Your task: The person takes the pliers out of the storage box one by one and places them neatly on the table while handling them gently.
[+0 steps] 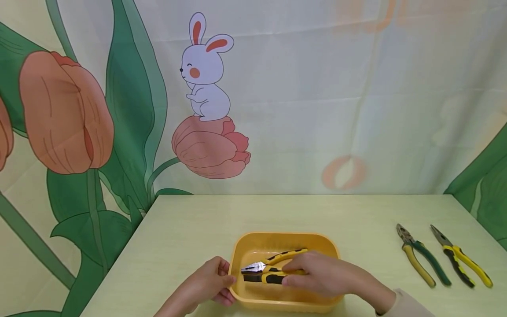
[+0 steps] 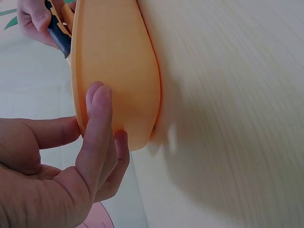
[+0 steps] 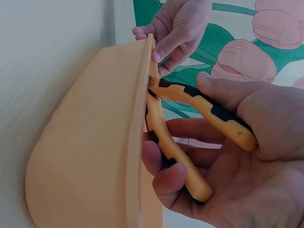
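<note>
A yellow-orange plastic bin [image 1: 285,304] sits on the table near its front. My left hand [image 1: 210,278] pinches the rim at the left end, its thumb on one side of the wall and its fingers on the other, as the left wrist view shows. My right hand [image 1: 326,274] reaches into the bin and grips combination pliers [image 1: 287,254] by their yellow-and-black handles. In the right wrist view those handles [image 3: 209,107] are spread apart. The silver head points left. Just below it is a black-and-yellow piece [image 1: 273,278]; I cannot tell whether it is a separate tool.
To the right on the table [image 1: 190,229] lie pliers with green and tan handles [image 1: 425,260] and, beside them, long-nose pliers with yellow-and-black handles [image 1: 459,255]. Behind the table hangs a cloth backdrop [image 1: 285,110] printed with tulips and a rabbit.
</note>
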`<move>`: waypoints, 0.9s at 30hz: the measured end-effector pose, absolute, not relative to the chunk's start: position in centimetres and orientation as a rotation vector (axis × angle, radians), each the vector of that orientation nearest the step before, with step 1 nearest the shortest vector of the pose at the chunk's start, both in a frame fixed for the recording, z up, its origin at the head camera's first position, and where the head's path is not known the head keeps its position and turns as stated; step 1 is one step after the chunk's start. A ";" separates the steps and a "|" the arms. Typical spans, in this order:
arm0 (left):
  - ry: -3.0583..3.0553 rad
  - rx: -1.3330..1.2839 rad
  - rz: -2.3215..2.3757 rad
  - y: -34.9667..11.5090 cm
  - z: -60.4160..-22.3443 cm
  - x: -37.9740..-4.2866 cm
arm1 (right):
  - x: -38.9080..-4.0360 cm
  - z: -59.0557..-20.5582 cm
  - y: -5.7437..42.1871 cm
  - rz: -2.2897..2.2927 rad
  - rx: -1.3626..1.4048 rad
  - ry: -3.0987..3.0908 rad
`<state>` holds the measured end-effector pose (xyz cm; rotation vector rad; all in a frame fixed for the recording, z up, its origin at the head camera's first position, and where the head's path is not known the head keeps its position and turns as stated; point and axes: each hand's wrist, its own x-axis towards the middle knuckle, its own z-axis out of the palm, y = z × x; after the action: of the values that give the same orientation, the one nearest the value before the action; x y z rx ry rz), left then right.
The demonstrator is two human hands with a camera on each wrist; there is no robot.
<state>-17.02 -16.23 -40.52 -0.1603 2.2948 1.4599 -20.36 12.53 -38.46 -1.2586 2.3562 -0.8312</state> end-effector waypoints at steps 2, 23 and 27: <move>2.294 -0.165 1.455 -16.2 -40.4 -17.0 | -20.3 -38.4 12.8 -0.846 -1.254 2.362; 2.291 -0.125 1.487 -16.2 -40.3 -16.8 | -18.2 -36.1 15.2 -0.942 -1.041 2.492; 2.289 -0.115 1.489 -16.2 -40.4 -16.8 | -17.9 -35.9 15.4 -0.953 -1.070 2.523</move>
<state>-16.80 -16.24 -40.38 -0.1150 2.2889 1.4889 -17.92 15.42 -35.87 -1.0697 2.5229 -0.9529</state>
